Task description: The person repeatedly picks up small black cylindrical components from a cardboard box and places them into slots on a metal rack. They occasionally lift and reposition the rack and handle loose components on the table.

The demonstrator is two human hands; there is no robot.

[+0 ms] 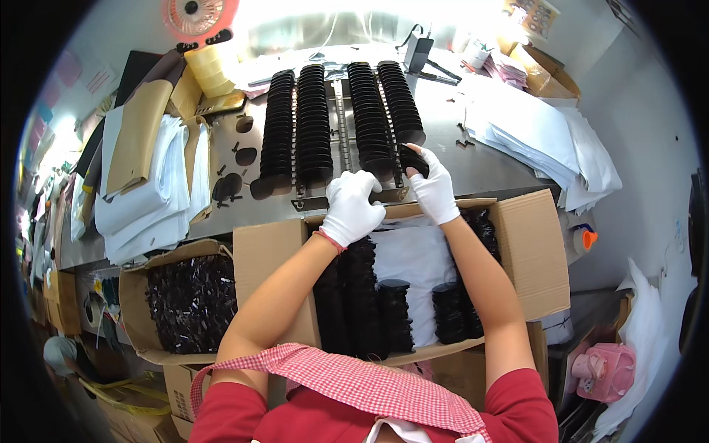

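Observation:
Four rows of dark sunglass lenses stand upright in a metal rack on the grey table. My right hand, white-gloved, pinches a dark lens at the front of the right-hand row; whether it is a single lens is unclear. My left hand, gloved too, is curled at the front end of the rack, close to the front lens of the neighbouring row. What its closed fingers hold, if anything, is hidden. Both forearms reach over an open carton with stacks of dark lenses and white sheeting inside.
A second carton at the left is full of small dark glossy pieces. Loose lenses and small dark bits lie left of the rack. White paper piles flank it, with more paper at the right. A pink fan stands far left.

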